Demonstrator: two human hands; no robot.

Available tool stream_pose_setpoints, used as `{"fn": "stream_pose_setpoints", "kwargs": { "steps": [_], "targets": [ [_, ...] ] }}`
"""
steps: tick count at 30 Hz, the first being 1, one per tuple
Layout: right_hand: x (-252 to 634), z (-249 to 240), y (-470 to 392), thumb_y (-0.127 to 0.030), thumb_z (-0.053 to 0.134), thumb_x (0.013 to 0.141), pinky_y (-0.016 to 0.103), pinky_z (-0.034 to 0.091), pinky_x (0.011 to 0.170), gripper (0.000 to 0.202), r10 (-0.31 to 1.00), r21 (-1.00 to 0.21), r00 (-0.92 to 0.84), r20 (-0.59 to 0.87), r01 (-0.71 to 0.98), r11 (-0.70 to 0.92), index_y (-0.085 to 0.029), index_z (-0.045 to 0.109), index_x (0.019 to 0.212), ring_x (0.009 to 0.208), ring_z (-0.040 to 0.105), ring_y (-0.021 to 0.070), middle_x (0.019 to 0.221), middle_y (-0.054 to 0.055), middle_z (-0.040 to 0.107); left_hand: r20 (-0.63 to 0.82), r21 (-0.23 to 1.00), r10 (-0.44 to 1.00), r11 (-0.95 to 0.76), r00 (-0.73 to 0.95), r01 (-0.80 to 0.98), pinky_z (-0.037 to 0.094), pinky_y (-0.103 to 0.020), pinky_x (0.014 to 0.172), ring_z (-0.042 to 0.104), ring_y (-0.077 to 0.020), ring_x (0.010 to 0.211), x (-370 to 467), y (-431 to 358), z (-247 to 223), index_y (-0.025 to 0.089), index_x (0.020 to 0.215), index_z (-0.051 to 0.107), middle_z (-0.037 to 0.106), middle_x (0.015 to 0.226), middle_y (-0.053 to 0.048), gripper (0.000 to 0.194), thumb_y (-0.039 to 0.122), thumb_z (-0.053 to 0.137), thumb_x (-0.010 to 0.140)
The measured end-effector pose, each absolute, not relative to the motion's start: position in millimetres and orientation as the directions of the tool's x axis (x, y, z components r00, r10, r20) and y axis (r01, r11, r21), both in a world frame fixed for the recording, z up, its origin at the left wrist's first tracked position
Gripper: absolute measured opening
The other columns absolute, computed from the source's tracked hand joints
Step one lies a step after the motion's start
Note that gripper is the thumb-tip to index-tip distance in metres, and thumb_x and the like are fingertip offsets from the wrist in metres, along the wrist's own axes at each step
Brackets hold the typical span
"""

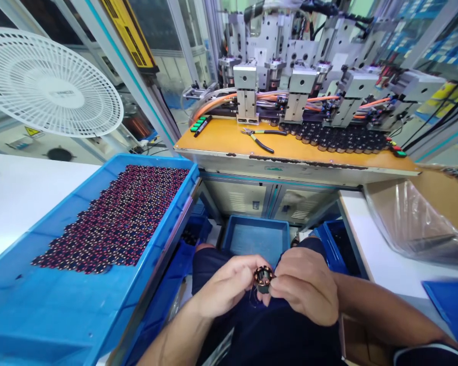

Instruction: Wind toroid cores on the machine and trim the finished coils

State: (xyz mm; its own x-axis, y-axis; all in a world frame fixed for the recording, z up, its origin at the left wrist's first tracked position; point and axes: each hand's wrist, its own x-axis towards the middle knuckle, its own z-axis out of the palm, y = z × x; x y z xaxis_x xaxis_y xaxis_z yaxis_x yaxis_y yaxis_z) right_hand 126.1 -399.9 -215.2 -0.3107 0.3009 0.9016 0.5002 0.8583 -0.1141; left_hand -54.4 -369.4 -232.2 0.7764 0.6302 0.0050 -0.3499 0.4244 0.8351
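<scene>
A small round motor stator [263, 278] with copper windings and a black body is held between both hands over my lap. My left hand [232, 284] grips its left side with the fingers closed. On the other side, my right hand [307, 284] pinches the stator's right edge between thumb and fingers. Thin loose wire hangs below it, near the left fingertips. Part of the stator's lower side is hidden by the fingers.
To the left, a blue tray [110, 310] holds rows of stators [118, 218]. Ahead, an orange bench [221, 140] carries pliers [261, 137], marker pens [200, 126] and more stators [336, 137] below a machine [297, 76]. A fan [53, 86] stands left; a plastic-lined box [408, 218] is right.
</scene>
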Motion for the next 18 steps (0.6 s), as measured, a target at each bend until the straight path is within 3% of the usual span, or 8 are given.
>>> {"fn": "stream_pose_setpoints", "kwargs": {
  "steps": [4, 10, 12, 15, 18],
  "targets": [
    [131.3, -212.8, -395.7, -0.012, 0.057, 0.093, 0.027, 0.049, 0.055, 0.006, 0.328, -0.101, -0.362, 0.873, 0.523, 0.846, -0.015, 0.061, 0.090, 0.068, 0.060, 0.0150, 0.079, 0.005, 0.063, -0.012, 0.850, 0.679, 0.393, 0.734, -0.350, 0.039, -0.021, 0.055, 0.053, -0.0090, 0.055, -55.4, -368.7, -231.1, 0.013, 0.097, 0.065, 0.060, 0.065, 0.000, 0.037, 0.046, 0.073, 0.081],
    [129.1, -207.9, -398.5, -0.015, 0.051, 0.098, 0.025, 0.049, 0.061, 0.014, 0.487, -0.270, -0.285, 0.826, 0.559, 0.784, -0.015, 0.060, 0.088, 0.066, 0.058, 0.0121, 0.077, 0.004, 0.062, 0.027, 0.851, 0.756, 0.326, 0.655, -0.411, 0.045, -0.019, 0.054, 0.058, -0.0085, 0.052, -51.9, -375.2, -232.6, 0.019, 0.104, 0.059, 0.063, 0.062, 0.003, 0.023, 0.030, 0.070, 0.087],
    [127.6, -207.4, -399.6, -0.014, 0.052, 0.097, 0.024, 0.050, 0.062, 0.013, 0.528, -0.309, -0.256, 0.810, 0.579, 0.755, -0.015, 0.060, 0.087, 0.067, 0.059, 0.0118, 0.078, 0.003, 0.062, 0.065, 0.837, 0.772, 0.302, 0.632, -0.455, 0.047, -0.018, 0.052, 0.063, -0.0094, 0.054, -51.2, -376.8, -233.5, 0.020, 0.103, 0.059, 0.066, 0.070, 0.002, 0.021, 0.025, 0.071, 0.086],
    [127.3, -205.4, -399.6, -0.013, 0.054, 0.096, 0.024, 0.051, 0.065, 0.012, 0.572, -0.358, -0.206, 0.794, 0.603, 0.713, -0.016, 0.060, 0.086, 0.069, 0.060, 0.0119, 0.080, 0.004, 0.063, 0.130, 0.810, 0.808, 0.248, 0.574, -0.532, 0.051, -0.020, 0.054, 0.069, -0.0111, 0.062, -51.1, -377.0, -234.0, 0.021, 0.101, 0.062, 0.069, 0.097, -0.003, 0.030, 0.020, 0.079, 0.077],
    [129.4, -198.6, -399.2, -0.014, 0.053, 0.095, 0.023, 0.053, 0.064, 0.011, 0.571, -0.345, -0.223, 0.790, 0.608, 0.715, -0.018, 0.060, 0.088, 0.068, 0.062, 0.0122, 0.079, 0.003, 0.063, 0.221, 0.768, 0.828, 0.177, 0.515, -0.615, 0.059, -0.029, 0.070, 0.073, -0.0170, 0.080, -49.8, -377.3, -234.1, 0.018, 0.087, 0.063, 0.066, 0.112, -0.007, 0.031, 0.022, 0.087, 0.067]
  ]
}}
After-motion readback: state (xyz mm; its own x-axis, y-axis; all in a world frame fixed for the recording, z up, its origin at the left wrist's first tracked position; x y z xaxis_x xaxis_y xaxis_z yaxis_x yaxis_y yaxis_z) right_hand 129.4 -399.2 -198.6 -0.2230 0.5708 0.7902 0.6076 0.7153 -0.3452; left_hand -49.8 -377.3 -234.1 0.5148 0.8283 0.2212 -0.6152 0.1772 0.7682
